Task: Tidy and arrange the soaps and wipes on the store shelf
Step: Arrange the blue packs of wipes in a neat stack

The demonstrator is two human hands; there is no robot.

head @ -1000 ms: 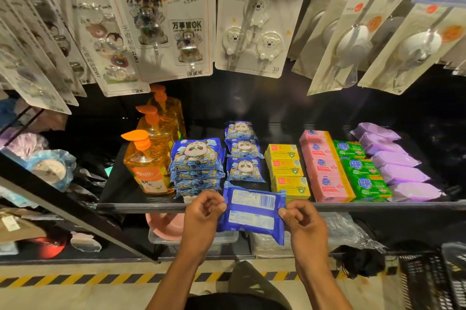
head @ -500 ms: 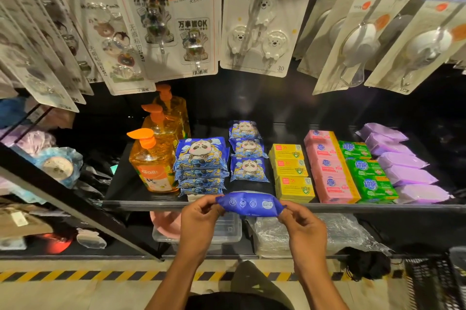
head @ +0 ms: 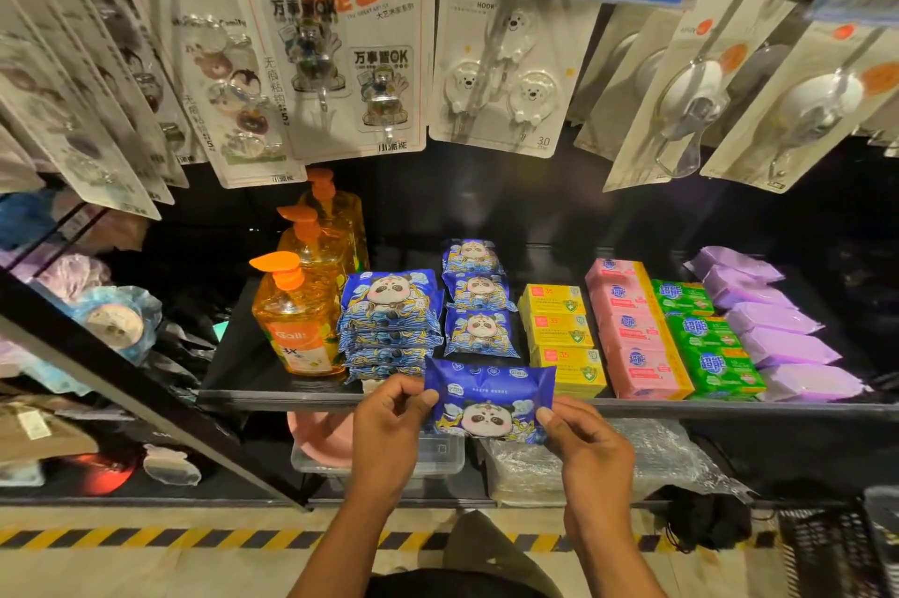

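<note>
I hold a blue panda wipes pack (head: 489, 403) in front of the black shelf's front edge (head: 292, 395), panda face toward me. My left hand (head: 386, 427) pinches its left side and my right hand (head: 588, 446) pinches its lower right corner. On the shelf behind it stands a stack of the same wipes (head: 389, 325), with a row of three smaller panda packs (head: 479, 291) to its right. Further right lie yellow soap boxes (head: 559, 330), pink soap bars (head: 632, 330), green soap bars (head: 705, 339) and purple wipes packs (head: 773, 330).
Three orange pump bottles (head: 296, 315) stand at the shelf's left. Carded hooks (head: 506, 77) and price tags hang above. Below the shelf sit a clear bin (head: 438, 456) with a pink bowl and plastic-wrapped goods (head: 647, 451). A black wire basket (head: 836, 549) stands at the lower right.
The pack has been flipped between my hands: its white-label back faced me a second ago, then it was edge-on, and now the panda front faces me. Both hands kept hold.
</note>
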